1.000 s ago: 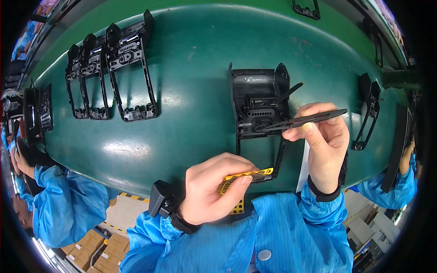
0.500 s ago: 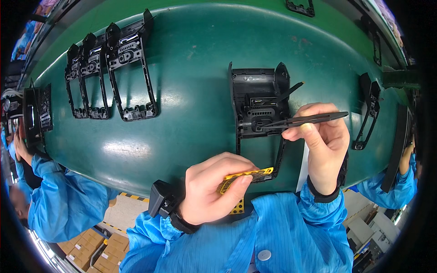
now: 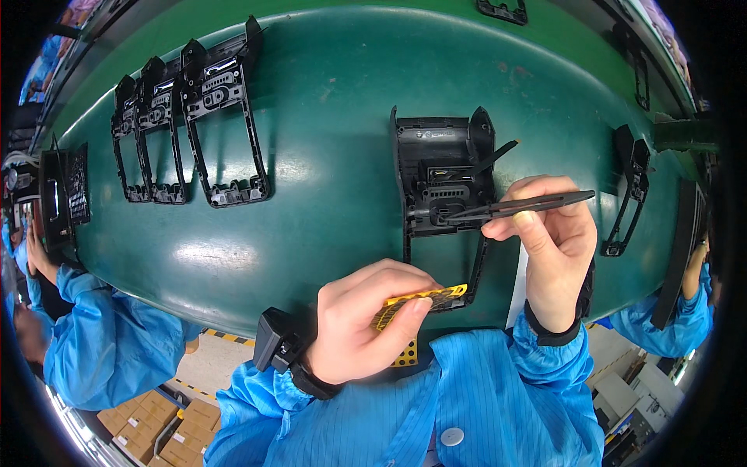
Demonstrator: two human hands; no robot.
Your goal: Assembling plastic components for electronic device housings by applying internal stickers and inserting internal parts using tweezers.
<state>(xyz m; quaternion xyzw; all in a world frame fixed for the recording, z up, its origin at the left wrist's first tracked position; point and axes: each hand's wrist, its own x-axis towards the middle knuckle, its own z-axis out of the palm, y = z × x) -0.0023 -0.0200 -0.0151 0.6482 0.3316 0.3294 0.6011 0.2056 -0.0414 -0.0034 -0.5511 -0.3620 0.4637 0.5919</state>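
My left hand point(image 3: 366, 321) is closed round a yellow sheet with black dots point(image 3: 443, 297), thumb on top, near the table's front edge. Between the thumb and fingers of my right hand point(image 3: 552, 241) is a pair of black tweezers point(image 3: 537, 204), pointing left. The tips are over the lower part of a black plastic housing point(image 3: 443, 132) that lies on the table; whether they touch it or pinch anything is too small to tell. The housing's open frame runs toward me, its near end partly hidden behind my left hand and the sheet. A thin black strip with a yellowish tip point(image 3: 498, 156) sticks out from its right side.
Several similar black housings point(image 3: 226, 101) stand side by side at the left of the green table point(image 3: 327, 179). Another housing point(image 3: 632, 187) lies at the right, and one more point(image 3: 504, 11) at the far edge. Co-workers in blue sleeves point(image 3: 117, 342) are at both sides.
The housing at the far edge has shifted slightly left, and so has the one at the far right edge. My hands, the tweezers and the dotted sheet have hardly moved.
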